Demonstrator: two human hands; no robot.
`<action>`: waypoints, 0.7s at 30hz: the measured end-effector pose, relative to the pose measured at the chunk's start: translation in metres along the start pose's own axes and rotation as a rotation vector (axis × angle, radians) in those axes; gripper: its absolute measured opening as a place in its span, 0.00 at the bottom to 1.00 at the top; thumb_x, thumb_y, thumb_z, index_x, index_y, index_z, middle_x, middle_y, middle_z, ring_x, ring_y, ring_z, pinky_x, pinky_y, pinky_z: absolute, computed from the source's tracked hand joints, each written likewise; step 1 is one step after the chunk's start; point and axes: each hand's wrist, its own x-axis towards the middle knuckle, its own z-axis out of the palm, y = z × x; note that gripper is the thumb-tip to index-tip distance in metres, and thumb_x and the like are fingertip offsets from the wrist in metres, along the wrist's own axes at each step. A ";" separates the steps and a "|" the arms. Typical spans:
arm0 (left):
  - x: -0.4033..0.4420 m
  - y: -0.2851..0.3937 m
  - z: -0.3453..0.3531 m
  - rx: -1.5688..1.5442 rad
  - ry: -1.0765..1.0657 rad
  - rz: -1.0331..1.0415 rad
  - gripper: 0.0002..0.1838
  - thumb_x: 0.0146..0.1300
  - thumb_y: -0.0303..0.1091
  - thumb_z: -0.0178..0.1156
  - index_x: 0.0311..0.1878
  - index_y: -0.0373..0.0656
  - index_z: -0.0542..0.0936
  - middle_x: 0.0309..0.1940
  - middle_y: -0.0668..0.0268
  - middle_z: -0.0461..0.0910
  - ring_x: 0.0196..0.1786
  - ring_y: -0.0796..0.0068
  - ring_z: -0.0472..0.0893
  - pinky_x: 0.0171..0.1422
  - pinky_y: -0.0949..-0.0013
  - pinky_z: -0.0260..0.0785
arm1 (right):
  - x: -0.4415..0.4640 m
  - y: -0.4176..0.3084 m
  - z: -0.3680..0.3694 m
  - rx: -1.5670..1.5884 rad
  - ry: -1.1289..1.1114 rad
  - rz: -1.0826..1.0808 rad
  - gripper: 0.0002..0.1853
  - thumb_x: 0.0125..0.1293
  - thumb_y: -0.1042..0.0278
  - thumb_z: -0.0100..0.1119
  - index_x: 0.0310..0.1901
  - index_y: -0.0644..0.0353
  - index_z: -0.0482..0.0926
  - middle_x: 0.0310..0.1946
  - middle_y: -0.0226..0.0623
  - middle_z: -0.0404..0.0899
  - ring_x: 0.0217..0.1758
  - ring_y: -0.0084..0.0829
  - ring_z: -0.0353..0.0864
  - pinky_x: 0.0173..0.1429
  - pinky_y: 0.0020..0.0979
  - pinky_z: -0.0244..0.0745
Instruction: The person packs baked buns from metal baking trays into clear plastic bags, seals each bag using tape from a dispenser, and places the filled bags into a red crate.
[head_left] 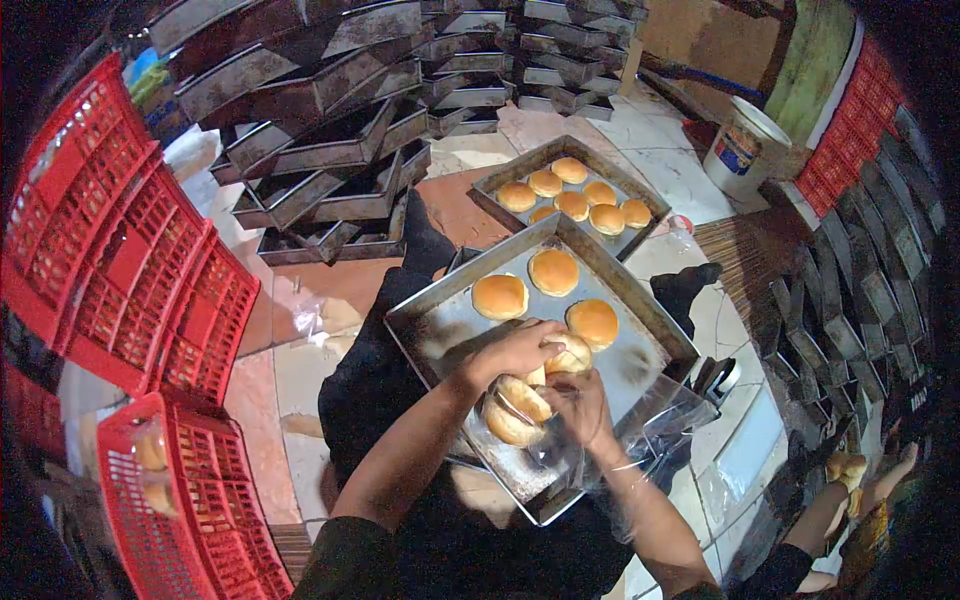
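My left hand [518, 352] reaches over a large metal baking tray [445, 345] on my lap, its fingers curled on a golden bun [568, 354]. Close beside it, my right hand [580, 402] is closed at a clear plastic bag [655, 425], which spreads around the wrist; its fingertips are partly hidden. A split bun [512, 418] sits below my hands, with clear plastic near its lower edge. Whether it is inside the bag I cannot tell. Three more round buns, one of them the upper bun [553, 272], lie on the tray's far half.
A second tray [648, 222] of several buns stands on the floor ahead. Red plastic crates [130, 240] line the left. Stacked metal trays [340, 110] rise behind and at right. A white bucket [745, 150] stands at back right. Another person's arm [820, 515] shows at lower right.
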 end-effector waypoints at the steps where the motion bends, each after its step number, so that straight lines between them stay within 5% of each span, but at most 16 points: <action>1: 0.000 0.002 0.000 0.025 -0.006 0.000 0.21 0.63 0.44 0.52 0.56 0.44 0.71 0.51 0.49 0.71 0.55 0.53 0.70 0.61 0.60 0.61 | 0.003 -0.002 0.000 -0.024 -0.003 -0.016 0.13 0.53 0.62 0.64 0.34 0.64 0.81 0.37 0.50 0.72 0.42 0.44 0.73 0.44 0.39 0.69; 6: 0.003 0.007 0.007 0.045 0.001 -0.040 0.23 0.62 0.45 0.52 0.56 0.43 0.69 0.52 0.49 0.71 0.56 0.52 0.69 0.61 0.59 0.60 | -0.001 -0.010 0.005 -0.255 0.097 -0.004 0.14 0.54 0.61 0.63 0.35 0.65 0.80 0.38 0.48 0.72 0.42 0.43 0.73 0.46 0.39 0.69; 12: 0.003 0.000 0.006 0.003 0.008 -0.072 0.31 0.59 0.51 0.55 0.59 0.39 0.67 0.55 0.47 0.68 0.60 0.51 0.66 0.63 0.59 0.58 | -0.008 0.035 0.000 0.208 -0.012 -0.076 0.16 0.56 0.67 0.58 0.45 0.66 0.73 0.43 0.52 0.69 0.40 0.48 0.71 0.48 0.41 0.66; 14: 0.006 0.003 0.003 -0.002 -0.018 -0.080 0.34 0.58 0.53 0.56 0.60 0.38 0.66 0.56 0.47 0.67 0.61 0.51 0.65 0.64 0.60 0.57 | -0.007 0.032 0.000 -0.167 0.135 -0.275 0.17 0.59 0.68 0.55 0.48 0.66 0.70 0.39 0.52 0.70 0.40 0.47 0.72 0.47 0.40 0.68; 17: 0.005 0.011 -0.001 0.029 -0.098 -0.198 0.41 0.53 0.57 0.58 0.63 0.38 0.62 0.59 0.45 0.64 0.63 0.50 0.63 0.67 0.61 0.54 | -0.010 0.013 -0.006 -0.091 -0.055 -0.002 0.17 0.62 0.67 0.52 0.50 0.66 0.68 0.37 0.53 0.72 0.40 0.47 0.73 0.46 0.38 0.69; 21: 0.001 0.015 -0.001 0.152 -0.006 -0.321 0.49 0.48 0.60 0.62 0.64 0.36 0.58 0.60 0.42 0.60 0.64 0.47 0.61 0.68 0.61 0.53 | -0.013 0.050 0.017 0.038 -0.075 -0.003 0.15 0.64 0.68 0.48 0.50 0.66 0.67 0.34 0.52 0.74 0.37 0.48 0.74 0.42 0.36 0.70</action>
